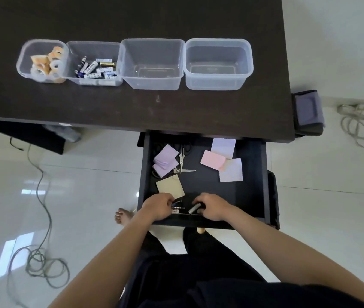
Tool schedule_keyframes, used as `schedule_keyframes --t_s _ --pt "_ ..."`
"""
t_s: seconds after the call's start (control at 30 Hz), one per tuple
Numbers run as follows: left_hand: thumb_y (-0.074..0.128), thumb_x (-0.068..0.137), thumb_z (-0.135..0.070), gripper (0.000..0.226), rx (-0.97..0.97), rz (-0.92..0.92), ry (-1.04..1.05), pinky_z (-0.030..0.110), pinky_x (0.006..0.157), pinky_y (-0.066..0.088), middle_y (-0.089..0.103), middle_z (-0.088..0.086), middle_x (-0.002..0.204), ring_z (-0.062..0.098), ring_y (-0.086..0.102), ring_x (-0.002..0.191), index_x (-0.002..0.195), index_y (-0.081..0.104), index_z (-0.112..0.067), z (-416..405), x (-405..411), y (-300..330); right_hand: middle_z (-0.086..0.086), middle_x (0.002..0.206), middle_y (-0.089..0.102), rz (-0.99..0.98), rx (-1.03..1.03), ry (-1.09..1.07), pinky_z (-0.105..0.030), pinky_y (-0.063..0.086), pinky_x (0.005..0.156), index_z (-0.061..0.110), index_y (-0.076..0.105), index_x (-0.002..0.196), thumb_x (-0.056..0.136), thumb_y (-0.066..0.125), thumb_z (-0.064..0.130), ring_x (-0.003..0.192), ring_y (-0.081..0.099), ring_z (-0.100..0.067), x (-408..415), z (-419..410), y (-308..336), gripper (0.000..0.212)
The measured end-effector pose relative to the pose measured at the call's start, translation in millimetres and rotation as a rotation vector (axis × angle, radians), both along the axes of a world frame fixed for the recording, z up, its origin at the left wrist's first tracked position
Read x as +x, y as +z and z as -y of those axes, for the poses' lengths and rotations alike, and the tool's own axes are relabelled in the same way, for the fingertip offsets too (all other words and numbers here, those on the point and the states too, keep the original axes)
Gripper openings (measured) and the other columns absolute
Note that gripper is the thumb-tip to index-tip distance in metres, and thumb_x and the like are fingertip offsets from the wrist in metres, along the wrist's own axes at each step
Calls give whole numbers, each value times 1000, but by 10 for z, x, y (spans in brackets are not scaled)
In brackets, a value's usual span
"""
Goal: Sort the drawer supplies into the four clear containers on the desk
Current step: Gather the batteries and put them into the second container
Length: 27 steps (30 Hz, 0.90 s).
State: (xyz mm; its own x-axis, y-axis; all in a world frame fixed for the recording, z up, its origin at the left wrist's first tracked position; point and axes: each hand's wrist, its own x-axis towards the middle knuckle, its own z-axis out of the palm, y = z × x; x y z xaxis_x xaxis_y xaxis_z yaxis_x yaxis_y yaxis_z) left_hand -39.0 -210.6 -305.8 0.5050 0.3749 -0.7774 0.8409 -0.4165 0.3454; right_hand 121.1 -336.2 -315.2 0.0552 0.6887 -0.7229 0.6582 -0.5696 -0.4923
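Both hands are down at the near edge of the open dark drawer (263, 178). My left hand (157, 206) pinches batteries (177, 209) lying by the drawer front. My right hand (213, 206) grips a silver battery (194, 207). Farther back in the drawer lie scissors (182, 162), purple note pads (165, 160), a tan pad (170, 186), a pink pad (212, 159) and pale pads (231, 170). Four clear containers stand in a row on the desk: tape rolls (45, 63) in the first, batteries (95, 68) in the second, and two bare ones (152, 84) (219, 85).
The dark desk (132, 103) overhangs the back of the drawer. A grey pouch (308, 112) hangs at the desk's right edge. Cables (41, 263) (363, 123) coil on the white tiled floor. My bare foot (123, 215) stands left of the drawer.
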Motion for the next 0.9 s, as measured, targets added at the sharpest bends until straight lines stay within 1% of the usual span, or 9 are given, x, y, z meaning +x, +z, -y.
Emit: schedule_keyframes --t_s 0.17,0.3,0.4,0.47,0.5,0.6,0.67,0.8,0.9 --pt "44 88 -13 49 -51 -107 -200 40 106 37 45 9 132 34 42 125 136 49 -23 7 47 -64 -6 127 53 -23 -44 26 -36 39 102 20 57 127 89 55 17 121 46 -27 -35 9 -107 38" --pt "46 88 -14 53 -71 -153 -269 41 106 37 42 8 133 32 40 125 139 43 -24 3 119 -65 -6 123 55 -65 -97 -1 -32 43 96 20 54 129 89 54 15 113 53 -24 -50 1 -145 40" --pt "48 86 -13 53 -83 -149 -264 39 106 38 42 7 133 30 40 126 138 43 -26 9 147 -71 -5 118 60 -77 -102 -34 -31 44 89 19 51 132 87 55 13 106 56 -23 -69 1 -176 45" --pt "50 85 -12 51 -85 -133 -252 36 103 41 45 8 132 29 45 122 135 46 -24 28 155 -94 -5 116 60 -86 -90 -55 -30 43 87 22 48 134 87 56 16 105 55 -23 -90 -10 -195 48" --pt "51 85 -11 49 -78 -124 -248 35 100 43 49 8 131 28 48 120 132 48 -23 35 165 -109 -7 118 58 -84 -83 -55 -30 42 88 24 47 134 88 56 19 107 54 -25 -100 -23 -204 47" --pt "58 87 -17 37 -9 -115 -262 33 94 46 58 6 126 26 54 116 123 55 -21 40 189 -132 -10 124 51 -60 -104 -32 -33 38 101 26 51 131 91 55 28 118 47 -30 -143 -74 -239 40" --pt "61 87 -24 32 32 -109 -289 33 91 46 60 5 124 26 54 115 119 58 -22 26 190 -144 -12 127 48 -42 -123 -12 -37 37 104 26 53 128 91 53 30 121 44 -34 -172 -110 -267 37" --pt "63 86 -29 27 78 -83 -342 33 83 48 64 5 115 26 58 109 113 65 -23 12 163 -173 -13 131 46 -22 -139 35 -39 38 100 22 53 127 91 54 30 123 41 -36 -221 -153 -294 37" --pt "63 86 -31 25 83 -66 -378 31 74 46 65 6 108 28 60 104 109 68 -23 7 155 -181 -12 129 49 -24 -124 62 -37 40 95 20 54 126 91 54 30 120 44 -33 -212 -169 -283 37"
